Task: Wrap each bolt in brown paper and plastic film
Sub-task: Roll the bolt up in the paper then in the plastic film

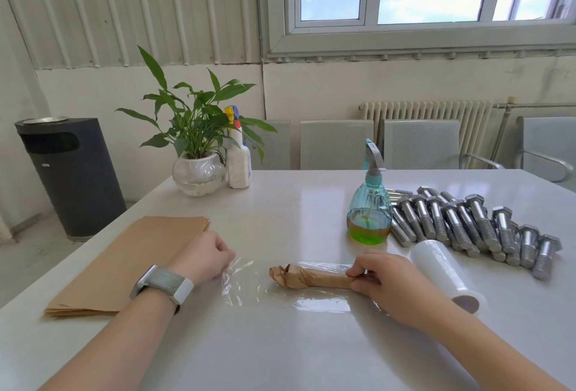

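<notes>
Fingers of left hand (204, 255) pinching film (246, 284) edge, right hand (385, 278) gripping paper-wrapped bolt (311, 277)

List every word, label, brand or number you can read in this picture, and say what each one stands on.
No text can be read.
White spray bottle: its label print is too blurred to read.
Black bin: it bears a small pale tag, too small to read.
Wristband, teal spray bottle and film roll: no lettering shows.

A bolt wrapped in brown paper (311, 278) lies sideways on a clear plastic film sheet (249, 288), twisted end left.
</notes>
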